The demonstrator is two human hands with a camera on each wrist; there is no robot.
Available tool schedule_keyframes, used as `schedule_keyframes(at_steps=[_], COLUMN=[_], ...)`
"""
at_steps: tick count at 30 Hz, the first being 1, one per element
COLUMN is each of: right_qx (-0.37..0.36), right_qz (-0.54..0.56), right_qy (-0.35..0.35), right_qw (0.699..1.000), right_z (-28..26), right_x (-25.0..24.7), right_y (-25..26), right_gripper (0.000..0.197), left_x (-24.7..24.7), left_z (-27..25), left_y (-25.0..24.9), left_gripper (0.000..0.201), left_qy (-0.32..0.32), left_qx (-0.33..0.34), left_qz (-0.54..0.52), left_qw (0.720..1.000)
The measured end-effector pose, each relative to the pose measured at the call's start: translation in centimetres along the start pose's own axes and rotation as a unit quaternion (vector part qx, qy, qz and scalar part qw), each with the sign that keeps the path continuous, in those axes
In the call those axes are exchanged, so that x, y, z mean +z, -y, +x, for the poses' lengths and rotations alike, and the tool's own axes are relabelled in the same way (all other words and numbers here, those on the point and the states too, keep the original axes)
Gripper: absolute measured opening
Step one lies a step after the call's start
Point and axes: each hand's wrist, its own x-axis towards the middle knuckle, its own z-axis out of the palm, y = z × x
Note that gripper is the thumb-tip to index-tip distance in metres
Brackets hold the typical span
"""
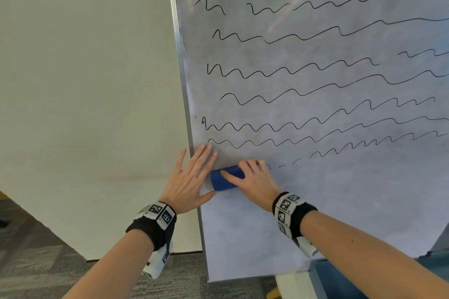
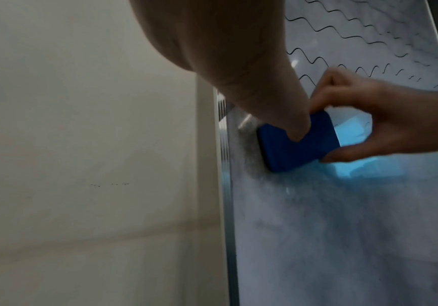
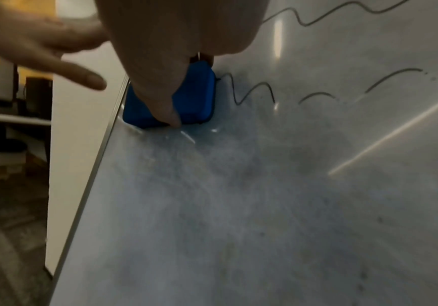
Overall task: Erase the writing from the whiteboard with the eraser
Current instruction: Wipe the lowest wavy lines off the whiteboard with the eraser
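Cream wall (image 1: pixel 85 80) fills the left of the scene, with grey patterned carpet (image 1: pixel 36 262) at its foot, and the whiteboard (image 1: pixel 315 201) stands to the right behind a thin metal frame (image 1: pixel 181 56).

By the look of it, the job has barely begun. Only the low left stretch of the bottom line is gone: a few broken dashes lead right into what remains of that wave. Above it some eight rows of black wavy writing (image 1: pixel 291 73) and a far top row of digits stand whole. The bare lower board carries a cloudy grey-blue smear, most likely old ink dust, so it may want a second pass.

Against the board near its left edge, at the level of that bottom line, sits the eraser (image 1: pixel 224 178), a blue block with rounded corners and a matt, smooth shell. Its wiping face is pressed to the board and hidden, so I cannot tell its material. The right hand (image 1: pixel 252 181) clamps it, thumb along the near edge and fingers curled over the far one. The left hand (image 1: pixel 192 175) lies flat with fingers straight and spread, bridging frame and board, its thumb touching the eraser's left end.

Glossy board surface throws back pale streaks of light.
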Motion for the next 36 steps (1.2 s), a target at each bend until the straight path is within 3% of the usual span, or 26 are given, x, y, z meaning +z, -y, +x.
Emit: schedule_keyframes(at_steps=[3,8,13,19,25,31,36], right_qx=[-0.032,0.02,-0.035,0.022,-0.026,-0.008,-0.024], right_qz=[-0.014,-0.022,-0.03,-0.027,-0.025,-0.035,-0.024], right_qy=[0.013,-0.023,0.059,-0.026,0.047,-0.014,0.011], right_qw=[0.999,0.999,0.997,0.999,0.998,0.999,0.999], right_z=[-1.3,-0.5,-2.4,-1.1,-2.5,-1.2,-1.5], right_x=[0.0,-0.8,0.7,-1.0,0.7,-0.5,0.3], right_y=[-1.0,-2.7,-0.5,-3.6,-0.9,-3.0,-1.5], right_gripper=[0.078,0.077,0.082,0.077,0.08,0.078,0.077], left_x=[0.0,0.1,0.2,0.1,-0.2,-0.3,-0.4], left_z=[-0.1,-0.1,0.8,1.4,1.8,1.2,1.1], left_y=[0.3,0.4,-0.3,-0.6,-0.9,-0.5,-1.0], left_gripper=[0.099,0.099,0.098,0.097,0.095,0.098,0.096], left_qy=[0.0,-0.001,0.001,-0.008,-0.012,-0.007,-0.003], left_qx=[0.004,0.005,0.013,0.022,0.024,0.016,0.022], left_qz=[0.001,-0.001,-0.001,-0.004,0.0,0.005,0.009], left_qw=[1.0,1.0,1.0,1.0,1.0,1.0,1.0])
